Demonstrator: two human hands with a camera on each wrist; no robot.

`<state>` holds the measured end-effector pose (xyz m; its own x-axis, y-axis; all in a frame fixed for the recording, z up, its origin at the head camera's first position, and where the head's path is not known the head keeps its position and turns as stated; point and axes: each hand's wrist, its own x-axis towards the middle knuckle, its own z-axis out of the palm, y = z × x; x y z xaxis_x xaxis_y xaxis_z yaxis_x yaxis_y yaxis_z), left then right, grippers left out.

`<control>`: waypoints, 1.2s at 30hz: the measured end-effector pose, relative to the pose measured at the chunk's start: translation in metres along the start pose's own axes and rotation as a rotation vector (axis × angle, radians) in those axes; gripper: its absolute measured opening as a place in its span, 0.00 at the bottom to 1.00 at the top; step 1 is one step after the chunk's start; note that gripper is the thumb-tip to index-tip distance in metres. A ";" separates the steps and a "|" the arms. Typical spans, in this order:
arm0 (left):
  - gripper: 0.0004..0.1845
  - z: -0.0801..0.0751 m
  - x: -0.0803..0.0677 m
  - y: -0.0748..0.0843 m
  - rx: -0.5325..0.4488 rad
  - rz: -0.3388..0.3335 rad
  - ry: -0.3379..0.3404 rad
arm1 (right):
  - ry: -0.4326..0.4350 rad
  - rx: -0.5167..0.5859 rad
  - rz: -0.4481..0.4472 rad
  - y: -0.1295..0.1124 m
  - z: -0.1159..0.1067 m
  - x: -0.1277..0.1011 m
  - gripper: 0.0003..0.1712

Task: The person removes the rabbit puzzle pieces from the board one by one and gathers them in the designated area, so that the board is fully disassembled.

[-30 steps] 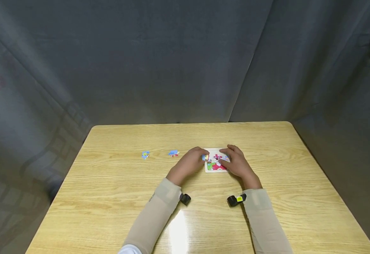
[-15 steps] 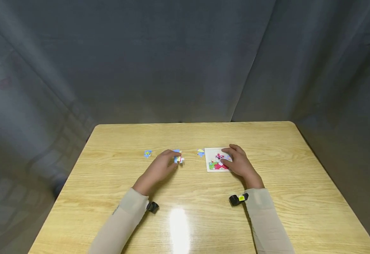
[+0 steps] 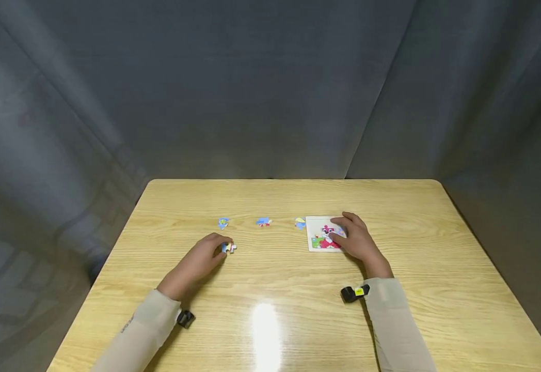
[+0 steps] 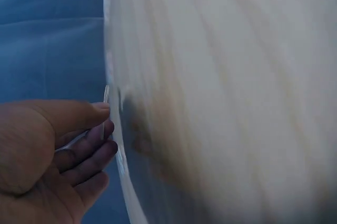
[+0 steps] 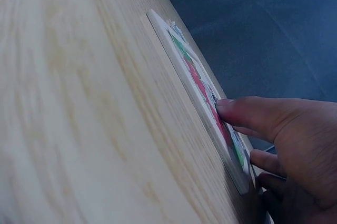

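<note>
While both sleeved forearms reached in from the near edge of the tabletop, the left hand lay on the left half of the wood, thumb and curled fingers pinching a small blue-and-white puzzle piece just above or against the surface; the left wrist view showed that piece edge-on, a thin sliver gripped at the fingertips. Because the hold was so slight, the piece looked liable to flip or slip out and skid on the glossy wood if the fingers shifted. Right of centre, the right hand rested on the puzzle board, a white-framed square with a red, green and blue picture, its fingers fairly straight and pressing down on the right part rather than gripping it. In the right wrist view a fingertip bore on the fitted picture, and uneven pressure there could plausibly tip a seated piece up or slide the thin board. Farther back, toward the middle of the tabletop, three loose pieces lay in a row, well apart from the left hand: a far-left blue piece, a middle blue piece, and a yellow-and-blue piece just beside the board's left edge, where a careless sweep could scatter them. A dark grey curtain hung behind the far edge.
</note>
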<state>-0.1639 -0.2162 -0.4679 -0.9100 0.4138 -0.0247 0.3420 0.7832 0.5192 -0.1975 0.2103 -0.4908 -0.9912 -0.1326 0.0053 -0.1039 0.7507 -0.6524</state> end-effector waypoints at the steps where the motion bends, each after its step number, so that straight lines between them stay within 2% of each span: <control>1: 0.19 -0.001 -0.001 -0.003 0.008 -0.007 -0.004 | -0.001 0.000 0.000 0.000 0.000 0.000 0.28; 4: 0.18 -0.004 -0.005 -0.009 0.033 -0.012 -0.014 | -0.004 0.001 0.000 0.000 -0.001 -0.001 0.28; 6: 0.18 -0.005 -0.005 -0.011 0.056 0.008 -0.013 | -0.002 0.000 0.000 -0.001 -0.001 -0.001 0.28; 19: 0.17 -0.009 -0.006 -0.012 0.138 0.069 -0.030 | -0.007 0.008 -0.015 0.004 0.002 0.000 0.28; 28: 0.17 -0.010 -0.004 -0.015 0.153 0.040 -0.035 | -0.002 0.000 -0.021 0.004 0.002 0.001 0.28; 36: 0.18 -0.014 -0.005 -0.014 0.147 0.045 -0.040 | 0.001 -0.003 -0.024 0.004 0.002 0.000 0.28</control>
<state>-0.1671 -0.2357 -0.4629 -0.8839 0.4659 -0.0398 0.4155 0.8216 0.3902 -0.1977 0.2123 -0.4952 -0.9885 -0.1496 0.0218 -0.1277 0.7491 -0.6500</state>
